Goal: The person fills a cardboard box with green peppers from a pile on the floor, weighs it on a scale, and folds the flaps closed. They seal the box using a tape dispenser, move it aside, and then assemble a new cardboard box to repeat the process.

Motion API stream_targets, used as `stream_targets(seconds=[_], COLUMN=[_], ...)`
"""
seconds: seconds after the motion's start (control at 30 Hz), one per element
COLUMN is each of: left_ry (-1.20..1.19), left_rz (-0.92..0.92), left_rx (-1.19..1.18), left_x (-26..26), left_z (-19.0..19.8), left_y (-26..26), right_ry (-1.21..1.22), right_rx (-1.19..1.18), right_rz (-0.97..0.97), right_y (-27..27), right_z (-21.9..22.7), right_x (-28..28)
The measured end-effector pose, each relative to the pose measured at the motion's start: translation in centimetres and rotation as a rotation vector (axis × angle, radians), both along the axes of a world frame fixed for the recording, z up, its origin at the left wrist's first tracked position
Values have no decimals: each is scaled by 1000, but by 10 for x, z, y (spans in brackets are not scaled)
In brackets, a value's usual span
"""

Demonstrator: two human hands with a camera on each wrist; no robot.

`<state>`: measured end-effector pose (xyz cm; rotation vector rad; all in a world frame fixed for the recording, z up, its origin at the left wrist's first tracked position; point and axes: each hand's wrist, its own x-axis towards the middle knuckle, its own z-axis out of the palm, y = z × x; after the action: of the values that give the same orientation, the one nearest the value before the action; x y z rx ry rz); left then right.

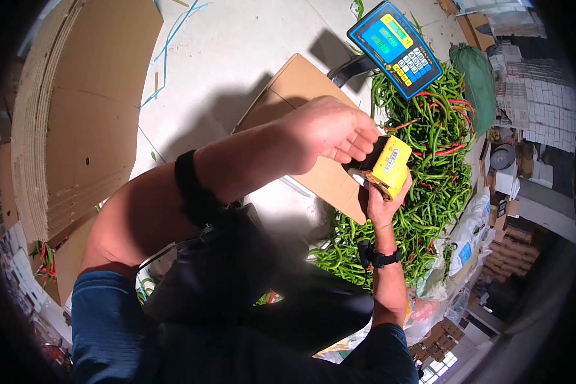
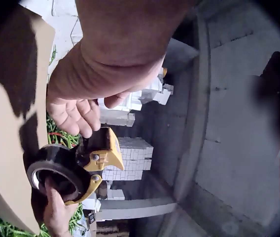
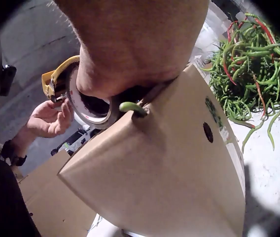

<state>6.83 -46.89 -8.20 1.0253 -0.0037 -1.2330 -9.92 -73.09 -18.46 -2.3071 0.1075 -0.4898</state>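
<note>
Tape dispenser (image 1: pixel 392 168) was gripped by the right hand (image 1: pixel 385 205), above the pile of peppers (image 1: pixel 429 224) and just beside the edge of a cardboard box (image 1: pixel 339 187). In the left wrist view, its dark tape roll (image 2: pixel 58 155) was seen with part of that hand set into the core. The left hand (image 1: pixel 338 131) was held near the dispenser's head with its fingers loosely extended; whether any tape end was touched by them could not be told.

A green pepper (image 3: pixel 130 106) was seen poking out at the box's edge in the right wrist view. If tape were laid there, it could be crushed, or a gap could be left under the strip. The roll's turning might be checked by the fingers in the core, and the tape pulled crooked or torn. With the left fingertips so close to the head, a nick could be caused by any cutting edge there.
</note>
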Motion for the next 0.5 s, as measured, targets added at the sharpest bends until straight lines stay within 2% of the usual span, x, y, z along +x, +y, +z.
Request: stream_targets(seconds=[0.07,0.2,0.27,0.43,0.5], left_ry=[5,93,62,87,169], left_rz=[152,139,-3,15,28], left_rx=[5,142,-128,-208,-247], left_x=[1,-4,-6,-5,-6], left_z=[-3,-12,-8,-27,-34], left_y=[1,-11,-10,-27,-30], right_ry=[-14,-8,-26,-50,-62], right_rx=[20,131,57,85,83], right_rz=[-14,-30,-37,-27,-17], right_y=[-3,-1,1,6,5], right_z=[-5,-4,-1,1,0], right_x=[0,-1,0,2,2])
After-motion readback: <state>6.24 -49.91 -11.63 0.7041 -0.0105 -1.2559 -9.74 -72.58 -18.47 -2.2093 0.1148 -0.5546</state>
